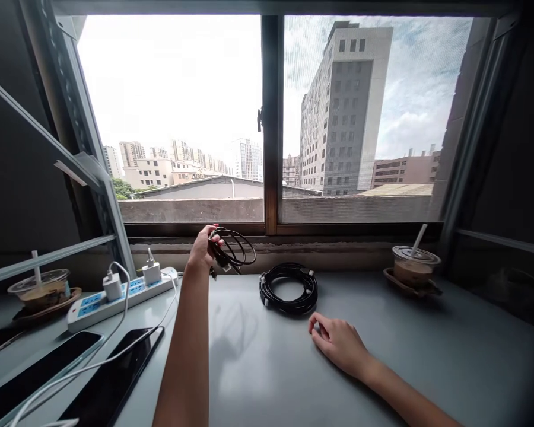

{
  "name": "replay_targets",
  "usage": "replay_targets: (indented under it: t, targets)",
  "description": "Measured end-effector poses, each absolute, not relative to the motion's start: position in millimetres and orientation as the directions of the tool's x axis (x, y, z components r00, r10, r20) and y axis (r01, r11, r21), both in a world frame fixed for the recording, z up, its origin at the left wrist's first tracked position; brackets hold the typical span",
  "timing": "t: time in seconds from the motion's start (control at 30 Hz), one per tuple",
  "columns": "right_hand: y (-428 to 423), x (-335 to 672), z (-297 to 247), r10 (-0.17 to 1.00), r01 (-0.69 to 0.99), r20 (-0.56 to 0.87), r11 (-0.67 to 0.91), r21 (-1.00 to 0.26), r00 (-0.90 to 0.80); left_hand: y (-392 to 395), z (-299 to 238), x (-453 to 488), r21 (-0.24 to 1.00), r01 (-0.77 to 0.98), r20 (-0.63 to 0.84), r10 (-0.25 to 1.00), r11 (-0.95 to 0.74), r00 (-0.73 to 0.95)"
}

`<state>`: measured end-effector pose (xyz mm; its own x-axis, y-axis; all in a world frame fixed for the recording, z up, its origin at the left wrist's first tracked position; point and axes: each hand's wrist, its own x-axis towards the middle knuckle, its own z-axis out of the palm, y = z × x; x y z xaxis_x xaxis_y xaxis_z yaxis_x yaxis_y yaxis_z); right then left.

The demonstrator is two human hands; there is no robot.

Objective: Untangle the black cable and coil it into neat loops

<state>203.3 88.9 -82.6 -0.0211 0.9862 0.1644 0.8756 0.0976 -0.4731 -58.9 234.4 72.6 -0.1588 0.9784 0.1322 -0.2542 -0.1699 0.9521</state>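
My left hand [203, 248] is raised above the grey table [427, 356] near the window sill, with its fingers closed on a small coiled black cable [234, 249] that hangs in loops to the right of the hand. A larger coil of black cable [288, 288] lies flat on the table just right of it. My right hand [337, 343] rests on the table in front of that coil, fingers loosely curled under, holding nothing I can see.
A white power strip [120, 295] with two white chargers lies at the left, its white cables running to two dark phones [111, 379]. A lidded drink [41, 289] stands far left. Another cup with a straw [415, 265] stands at the right. Beyond is the window [271, 118].
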Motion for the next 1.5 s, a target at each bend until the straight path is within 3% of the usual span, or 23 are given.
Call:
replay_targets:
  t: [0.13, 0.23, 0.4, 0.53, 0.63, 0.73, 0.87, 1.03, 1.2, 1.37, 1.5]
  targets:
    - [90, 204, -83, 0.985, 0.874, 0.168, 0.111, -0.473, -0.034, 212, 92, -54, 0.914, -0.376, 0.177, 0.984, -0.156, 0.023]
    - [90, 205, -82, 0.985, 0.874, 0.165, 0.116, -0.472, -0.042, 201, 98, -47, 0.921, -0.365, 0.198, 0.972, -0.140, 0.127]
    - [87, 213, -77, 0.983, 0.858, 0.159, 0.160, -0.489, -0.092, 188, 100, -33, 0.956, -0.219, 0.219, 0.971, -0.195, 0.092]
    - [88, 218, -68, 0.978, 0.858, 0.207, 0.128, -0.497, -0.026, 174, 103, -30, 0.965, -0.123, 0.244, 0.963, -0.230, 0.118]
    - [92, 211, -44, 0.971, 0.860, 0.238, 0.119, -0.496, 0.002, 166, 107, -32, 0.954, -0.086, 0.298, 0.944, -0.288, 0.145]
    - [96, 193, -1, 0.943, 0.834, 0.331, 0.206, -0.511, -0.030, 163, 109, -34, 0.933, -0.130, 0.359, 0.903, -0.336, 0.237]
    - [107, 161, 61, 0.883, 0.679, 0.467, 0.367, -0.636, -0.040, 161, 112, -36, 0.886, -0.224, 0.463, 0.806, -0.406, 0.369]
    - [128, 129, 99, 0.850, 0.365, 0.525, 0.502, -0.784, -0.042, 155, 113, -31, 0.874, -0.261, 0.486, 0.739, -0.410, 0.466]
    - [147, 121, 99, 0.834, 0.173, 0.543, 0.552, -0.816, -0.099, 150, 112, -25, 0.898, -0.108, 0.416, 0.743, -0.427, 0.524]
    - [153, 134, 93, 0.846, 0.123, 0.508, 0.528, -0.840, -0.161, 157, 111, -30, 0.889, -0.050, 0.378, 0.669, -0.454, 0.640]
    - [153, 145, 93, 0.858, 0.171, 0.505, 0.514, -0.841, -0.094, 166, 112, -40, 0.884, -0.003, 0.373, 0.701, -0.468, 0.607]
